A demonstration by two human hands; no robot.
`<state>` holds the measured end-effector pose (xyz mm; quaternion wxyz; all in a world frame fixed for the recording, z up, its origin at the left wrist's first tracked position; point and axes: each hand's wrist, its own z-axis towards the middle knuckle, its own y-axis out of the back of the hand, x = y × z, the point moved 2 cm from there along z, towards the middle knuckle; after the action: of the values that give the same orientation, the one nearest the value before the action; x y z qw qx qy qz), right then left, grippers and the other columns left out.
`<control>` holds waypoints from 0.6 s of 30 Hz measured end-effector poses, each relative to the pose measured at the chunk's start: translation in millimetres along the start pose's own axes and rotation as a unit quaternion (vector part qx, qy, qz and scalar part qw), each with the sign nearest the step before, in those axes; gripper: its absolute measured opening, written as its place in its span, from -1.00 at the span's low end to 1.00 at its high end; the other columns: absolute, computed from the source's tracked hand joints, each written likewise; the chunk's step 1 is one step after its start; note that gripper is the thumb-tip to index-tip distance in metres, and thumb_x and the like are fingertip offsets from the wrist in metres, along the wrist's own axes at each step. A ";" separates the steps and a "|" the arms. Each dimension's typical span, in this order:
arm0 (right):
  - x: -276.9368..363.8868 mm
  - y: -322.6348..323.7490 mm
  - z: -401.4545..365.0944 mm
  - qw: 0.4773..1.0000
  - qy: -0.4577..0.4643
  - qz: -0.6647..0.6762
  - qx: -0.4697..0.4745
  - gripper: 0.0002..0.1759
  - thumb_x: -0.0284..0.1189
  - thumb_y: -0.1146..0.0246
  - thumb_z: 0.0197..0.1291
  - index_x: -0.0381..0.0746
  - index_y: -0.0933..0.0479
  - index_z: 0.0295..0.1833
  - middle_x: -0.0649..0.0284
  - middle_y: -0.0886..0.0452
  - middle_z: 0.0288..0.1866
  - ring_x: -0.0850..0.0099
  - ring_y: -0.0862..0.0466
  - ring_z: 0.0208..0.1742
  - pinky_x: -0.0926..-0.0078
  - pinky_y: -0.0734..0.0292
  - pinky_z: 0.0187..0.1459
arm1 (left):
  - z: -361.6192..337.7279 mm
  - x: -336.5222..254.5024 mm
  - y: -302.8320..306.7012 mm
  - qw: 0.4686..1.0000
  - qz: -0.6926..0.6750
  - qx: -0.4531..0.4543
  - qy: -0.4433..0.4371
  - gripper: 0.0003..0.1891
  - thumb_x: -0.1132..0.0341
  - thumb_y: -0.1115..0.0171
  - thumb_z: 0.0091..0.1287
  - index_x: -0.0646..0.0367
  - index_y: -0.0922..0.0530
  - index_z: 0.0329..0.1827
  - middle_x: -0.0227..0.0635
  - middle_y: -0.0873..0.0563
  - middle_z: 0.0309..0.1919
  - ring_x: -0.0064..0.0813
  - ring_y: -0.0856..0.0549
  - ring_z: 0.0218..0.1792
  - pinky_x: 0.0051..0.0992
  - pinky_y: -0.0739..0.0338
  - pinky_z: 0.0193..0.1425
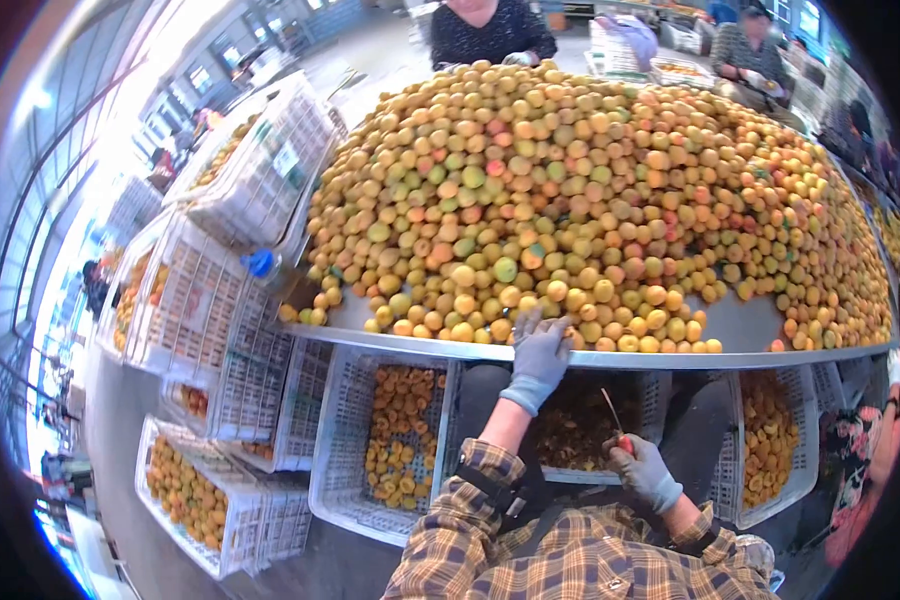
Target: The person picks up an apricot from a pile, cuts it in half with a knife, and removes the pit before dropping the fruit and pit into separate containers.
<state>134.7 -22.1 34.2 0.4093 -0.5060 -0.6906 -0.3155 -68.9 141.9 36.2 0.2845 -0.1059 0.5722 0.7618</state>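
A large heap of apricots (570, 190) covers the metal table (744, 322) in front of me. My left hand (540, 352), in a grey glove, reaches over the table's near edge with fingers stretched out against the lowest apricots. Whether it touches one firmly is hard to make out. Lower and to the right, my gloved right hand (648, 473) is closed around the red handle of a knife (611, 408), its thin blade pointing up. Beneath that hand, between my legs, stands a crate (654, 398) of dark brown bits that I cannot identify.
Halved apricots fill part of a white crate (330, 470) at left and another crate (808, 470) at right. Stacked crates (195, 300) of whole fruit stand left, near a blue-capped bottle (260, 264). A person (490, 35) sits across the table; others work farther right.
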 end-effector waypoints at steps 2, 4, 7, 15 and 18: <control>5.9 -2.7 2.7 0.999 0.015 0.017 -0.032 -0.77 -0.37 -0.15 0.31 -0.29 -0.50 -0.04 0.43 -0.46 -0.42 0.66 -0.39 -0.45 0.66 -0.36 -0.38 | -8.2 -5.6 6.8 0.977 -0.203 -0.032 0.058 -0.66 0.29 -0.15 0.29 0.10 -0.54 0.12 -0.22 -0.62 0.02 -0.22 -0.51 0.17 -0.19 -0.28 0.33; 22.0 -10.1 4.9 0.996 -0.016 0.086 -0.022 -0.79 -0.40 -0.11 0.34 -0.28 -0.47 -0.01 0.48 -0.39 -0.45 0.69 -0.34 -0.50 0.71 -0.30 -0.45 | -24.7 -16.1 17.6 0.907 -0.404 -0.052 0.106 -0.68 0.31 -0.10 0.36 0.14 -0.52 0.15 -0.20 -0.62 0.01 -0.30 -0.56 0.11 -0.25 -0.39 0.26; 33.8 -12.3 9.6 0.988 0.010 0.154 -0.029 -0.82 -0.46 -0.04 0.37 -0.27 -0.44 0.00 0.53 -0.30 -0.48 0.73 -0.30 -0.53 0.77 -0.22 -0.50 | -54.8 -32.9 23.5 0.505 -0.835 0.062 0.208 -0.65 0.30 -0.02 0.45 0.21 -0.40 0.25 -0.22 -0.56 0.09 -0.36 -0.59 0.05 -0.40 -0.52 0.13; 35.2 -24.1 5.3 0.996 0.065 0.062 0.016 -0.65 -0.13 -0.01 0.40 -0.22 -0.42 -0.11 0.44 -0.37 -0.51 0.67 -0.34 -0.52 0.69 -0.30 -0.48 | -99.3 -34.1 9.1 0.292 -0.917 0.145 0.229 -0.55 0.34 -0.14 0.37 0.28 -0.32 0.29 -0.14 -0.52 0.12 -0.24 -0.57 0.11 -0.48 -0.58 0.13; 28.4 -22.5 5.0 0.991 0.127 -0.049 0.011 -0.57 -0.05 0.02 0.40 -0.26 -0.40 -0.16 0.29 -0.44 -0.52 0.52 -0.46 -0.48 0.52 -0.41 -0.40 | -97.0 -46.3 12.3 0.285 -0.916 0.145 0.242 -0.55 0.32 -0.15 0.37 0.29 -0.33 0.27 -0.10 -0.55 0.06 -0.23 -0.59 0.09 -0.53 -0.62 0.05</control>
<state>107.7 -11.9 56.5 0.4831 -0.4231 -0.6603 -0.3893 -53.9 34.7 37.5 0.6562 -0.6971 0.2456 -0.1522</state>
